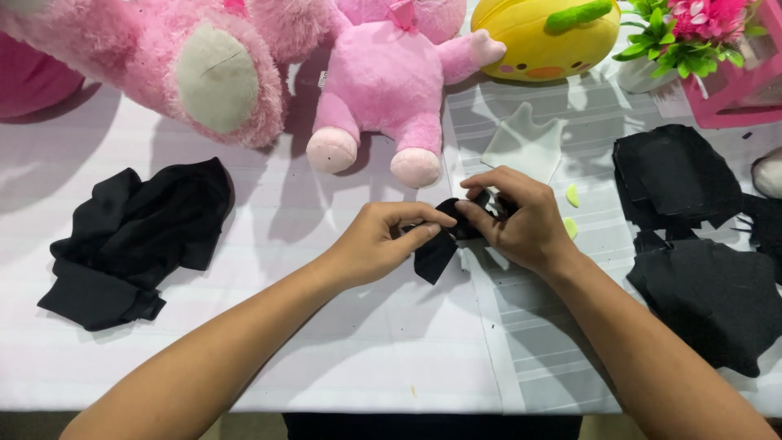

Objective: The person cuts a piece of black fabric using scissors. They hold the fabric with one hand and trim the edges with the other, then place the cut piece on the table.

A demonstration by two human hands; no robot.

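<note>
Small black fabric piece (440, 244), mid-counter, pinched by fingers of left hand (383, 240) and right hand (521, 216), partly folded; cut black pieces (692, 236) stacked right, black cloth (138, 240) untouched left

White striped cloth (342, 358) over table, seam running down right of centre. Overhead light, soft shadows falling toward near edge. Dark floor strip (423, 428) under front edge. Back row: big pink plush (204, 65) left, smaller pink plush (391, 81) centre, yellow plush (546, 37) right. Potted greenery with pink flowers (692, 33) far right, beside pink box (733, 98). Black cloth heap (138, 244) on left side, black cut pieces (700, 244) stacked right. Pale felt cutout (525, 147) and two green scraps (572, 195) near centre. No walls or windows visible.
</note>
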